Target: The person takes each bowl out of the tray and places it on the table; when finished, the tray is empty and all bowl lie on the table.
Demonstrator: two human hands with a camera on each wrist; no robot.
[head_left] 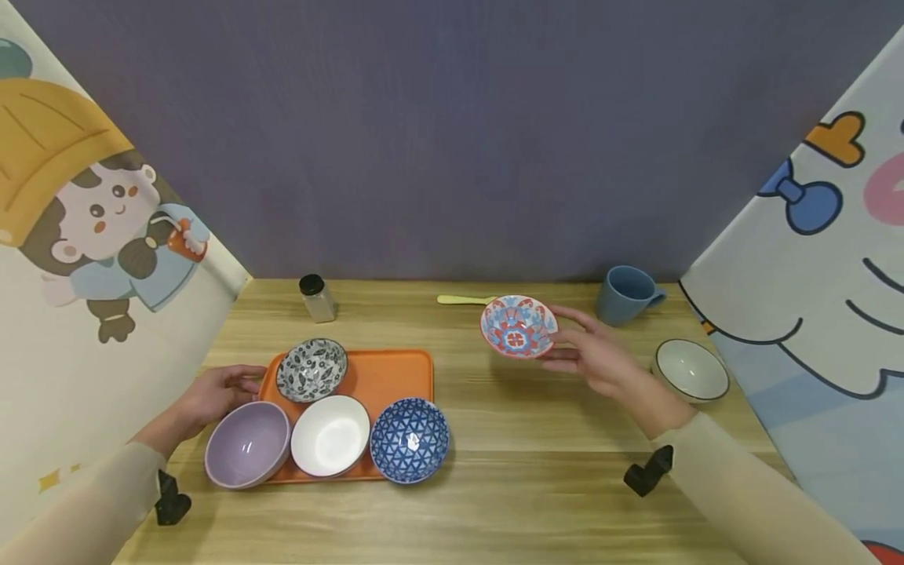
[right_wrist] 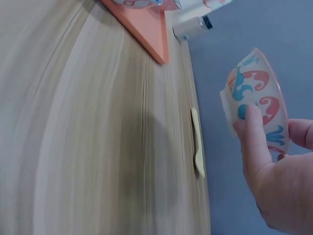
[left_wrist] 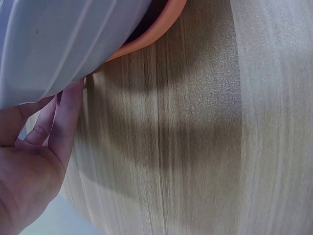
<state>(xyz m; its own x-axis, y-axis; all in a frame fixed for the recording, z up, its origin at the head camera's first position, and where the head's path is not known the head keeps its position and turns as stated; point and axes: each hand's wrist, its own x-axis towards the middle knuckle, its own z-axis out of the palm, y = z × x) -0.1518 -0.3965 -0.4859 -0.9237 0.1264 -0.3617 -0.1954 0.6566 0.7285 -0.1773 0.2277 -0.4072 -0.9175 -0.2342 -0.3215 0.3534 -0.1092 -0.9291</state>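
Note:
My right hand [head_left: 596,353] holds a small red-and-blue patterned bowl [head_left: 519,326] by its right side, above the table and tilted so its inside faces me. In the right wrist view, a finger lies along the outside of the patterned bowl [right_wrist: 259,98]. At the left edge of the orange tray [head_left: 391,373] is my left hand [head_left: 215,396], its fingers extended and their tips partly hidden behind the purple bowl [head_left: 247,445]. Also on the tray are a black-and-white leaf-patterned bowl [head_left: 312,370], a white bowl [head_left: 330,436] and a blue triangle-patterned bowl [head_left: 410,440] overhanging the right front corner.
A jar with a black lid [head_left: 317,300] stands at the back left. Behind the held bowl lies a pale yellow utensil [head_left: 462,300]. A blue mug [head_left: 625,296] and a dark-rimmed white bowl [head_left: 690,370] stand on the right. Walls enclose the table's back and sides.

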